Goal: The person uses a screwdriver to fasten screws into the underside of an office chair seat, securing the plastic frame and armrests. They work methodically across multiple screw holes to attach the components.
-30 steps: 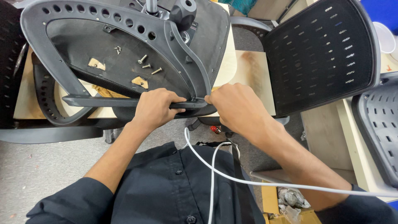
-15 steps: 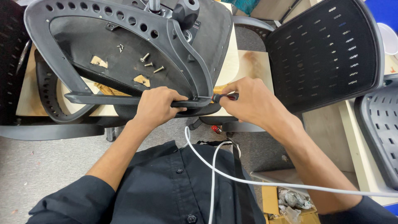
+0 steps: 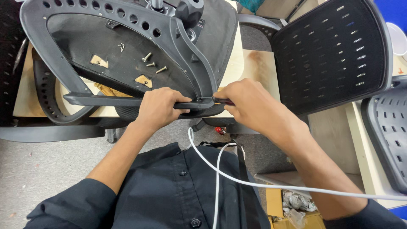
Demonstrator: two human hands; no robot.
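1. Starting nearest the camera, a black buttoned shirt [image 3: 169,199] is seen at the bottom edge, and a white cable [image 3: 254,183] is draped across it, running off to the right edge.
2. The left hand [image 3: 159,108] is wrapped around the armrest bar [image 3: 106,101] of an overturned black chair seat [image 3: 127,55]; its fingers [image 3: 180,101] are clenched over the bar's top edge.
3. The right hand [image 3: 250,106] is held just beside the left, at the point where the bar meets the curved frame; its fingers [image 3: 224,91] are closed around a small dark tool handle [image 3: 222,101], of which only a short part is shown.
4. The chair seat is laid underside up on a pale wooden bench [image 3: 254,63], with its near edge overhanging toward the person.
5. Three loose screws [image 3: 153,64] are seen lying on the seat's underside, well apart from both hands, beside two tan patches [image 3: 99,61].
6. Farther right, a perforated black backrest [image 3: 335,51] is propped at a tilt against the bench.
7. A grey perforated panel [image 3: 388,135] is partly seen at the right edge.
8. At the top, a black knob [image 3: 189,10] is seen standing on the chair mechanism.
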